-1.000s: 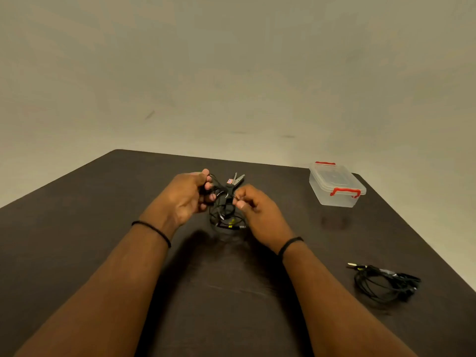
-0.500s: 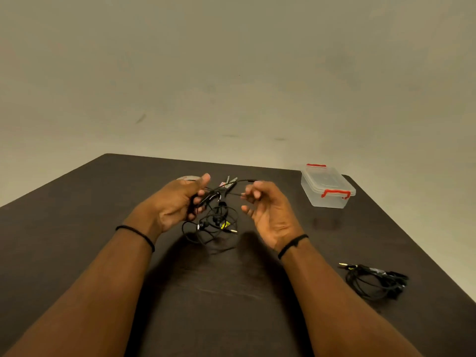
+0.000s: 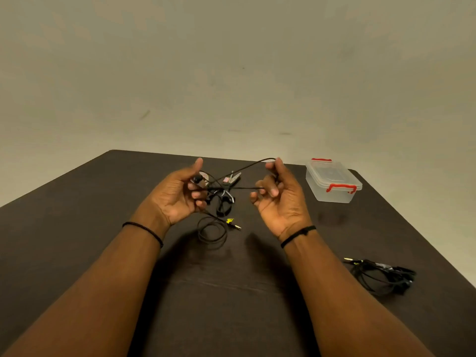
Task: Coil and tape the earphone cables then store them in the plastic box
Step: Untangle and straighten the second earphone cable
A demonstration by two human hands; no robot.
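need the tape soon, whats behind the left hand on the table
Past the left hand, which grips an earphone cable, a pale round edge peeks out, possibly the tape roll; the hand covers most of it. Scissors lie beside it on the table.

Above the dark counter (image 3: pixel 103 228), the left hand (image 3: pixel 177 197) pinches an earbud and the right hand (image 3: pixel 280 199) pinches the black cable (image 3: pixel 244 167) stretched between them, its slack looped below, scissors (image 3: pixel 231 177) behind, plastic box (image 3: pixel 332 181) at two o'clock.
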